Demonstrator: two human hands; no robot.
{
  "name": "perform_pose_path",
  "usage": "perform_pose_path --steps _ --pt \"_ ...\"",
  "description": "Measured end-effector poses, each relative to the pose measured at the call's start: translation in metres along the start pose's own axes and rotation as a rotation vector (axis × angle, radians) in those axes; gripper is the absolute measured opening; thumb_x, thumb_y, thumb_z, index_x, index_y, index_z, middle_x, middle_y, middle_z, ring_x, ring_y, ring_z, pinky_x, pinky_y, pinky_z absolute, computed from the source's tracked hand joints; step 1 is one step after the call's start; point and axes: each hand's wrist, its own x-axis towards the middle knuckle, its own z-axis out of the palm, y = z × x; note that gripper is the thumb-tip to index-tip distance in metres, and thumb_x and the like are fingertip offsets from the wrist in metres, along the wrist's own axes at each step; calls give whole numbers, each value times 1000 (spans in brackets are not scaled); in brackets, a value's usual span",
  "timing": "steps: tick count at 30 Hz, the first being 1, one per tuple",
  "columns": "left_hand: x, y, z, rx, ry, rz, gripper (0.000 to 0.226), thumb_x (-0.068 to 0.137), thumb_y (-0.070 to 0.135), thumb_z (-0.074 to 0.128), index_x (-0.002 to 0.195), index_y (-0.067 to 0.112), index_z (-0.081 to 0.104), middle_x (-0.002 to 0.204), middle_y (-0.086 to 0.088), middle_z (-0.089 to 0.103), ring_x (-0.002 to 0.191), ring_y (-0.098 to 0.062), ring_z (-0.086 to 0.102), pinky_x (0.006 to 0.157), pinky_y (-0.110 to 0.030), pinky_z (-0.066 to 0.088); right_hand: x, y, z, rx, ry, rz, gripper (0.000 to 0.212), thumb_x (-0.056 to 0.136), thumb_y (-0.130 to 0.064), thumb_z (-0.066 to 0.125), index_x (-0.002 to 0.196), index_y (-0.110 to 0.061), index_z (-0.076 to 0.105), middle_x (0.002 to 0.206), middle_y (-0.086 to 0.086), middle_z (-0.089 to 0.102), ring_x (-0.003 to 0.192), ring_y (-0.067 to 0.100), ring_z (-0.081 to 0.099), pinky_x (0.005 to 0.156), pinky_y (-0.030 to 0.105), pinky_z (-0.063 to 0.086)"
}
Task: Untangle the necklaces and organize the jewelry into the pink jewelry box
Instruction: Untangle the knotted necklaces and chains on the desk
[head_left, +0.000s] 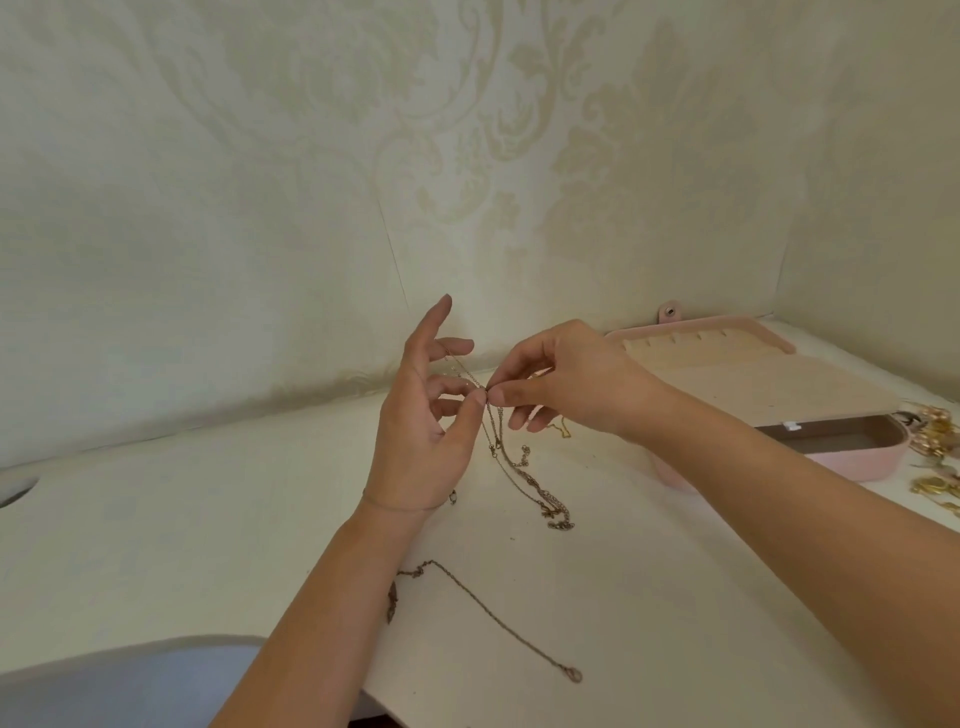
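Thin tangled gold necklaces (524, 475) hang from my fingers down onto the white table (208, 499). My left hand (428, 426) pinches the chains between thumb and a fingertip, the other fingers spread upward. My right hand (569, 382) pinches the same chains just beside it, fingertips touching the left thumb. A separate dark chain necklace (493, 618) with a small pendant lies flat on the table near my left forearm. The pink jewelry box (852, 452) stands open at the right, its cream-lined lid (727, 374) leaning back; my right forearm hides part of it.
A pile of gold earrings and other jewelry (935, 452) lies right of the box at the frame edge. Patterned wallpaper backs the table. A round hole (15, 491) shows in the table at far left; the table's front edge runs near my left arm.
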Motion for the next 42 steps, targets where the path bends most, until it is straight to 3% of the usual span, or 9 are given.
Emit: perform_pose_path --steps 3,9,13,18,20,23,30,36,42 --pt "0 1 0 -15 3 -28 77 87 -1 63 141 41 28 113 11 55 77 -8 64 73 -16 47 0 -1 0 -164 24 0 11 77 -23 79 71 -19 71 57 -3 65 52 10 59 60 34 52" --pt "1 3 0 -62 -19 -33 80 80 3 65 139 44 29 110 10 56 75 -12 64 75 -19 48 -3 -10 -6 -291 36 -62 5 81 -17 74 77 -15 72 45 -17 57 43 -2 52 45 11 41" --pt "0 6 3 -93 -39 -41 80 74 7 59 137 46 29 109 6 56 70 -10 59 69 -18 47 -3 -14 -3 -373 39 -101 9 81 -20 71 73 -22 69 45 -24 53 39 2 46 42 15 40" --pt "0 9 3 -95 -49 -47 81 72 3 56 136 47 31 108 4 55 69 -9 58 66 -16 45 -3 -14 -3 -390 9 -101 15 87 -19 64 73 -23 63 53 -17 56 45 6 51 47 20 43" --pt "0 9 2 -106 -45 -42 81 73 3 57 136 47 31 108 4 55 69 -10 59 68 -17 47 -4 -12 -2 -334 -51 -77 16 90 -18 60 74 -22 61 50 -15 57 46 4 50 52 26 44" --pt "0 9 1 -107 -35 -43 80 75 1 58 137 45 32 107 4 55 69 -10 58 68 -17 47 -3 -11 -4 -96 -60 -49 12 90 -12 57 81 -10 64 62 8 63 54 15 49 57 29 40" --pt "0 10 1 -99 -32 -73 84 80 -14 56 137 43 32 107 2 55 71 -11 56 68 -18 47 0 -4 0 274 -30 31 11 90 0 51 81 -4 55 64 0 66 50 9 48 50 17 40" --pt "1 16 0 -173 -15 -71 82 73 6 59 135 48 28 108 -1 55 69 -6 57 66 -17 47 1 -3 6 280 41 33 14 91 2 52 79 -6 50 71 9 69 55 13 60 49 20 46" --pt "3 18 -1 -231 3 -72 81 72 4 57 135 46 29 108 -3 54 64 -5 55 64 -14 47 -1 -6 11 309 -10 43 7 97 -7 47 91 -5 48 71 12 68 60 19 65 53 22 53"
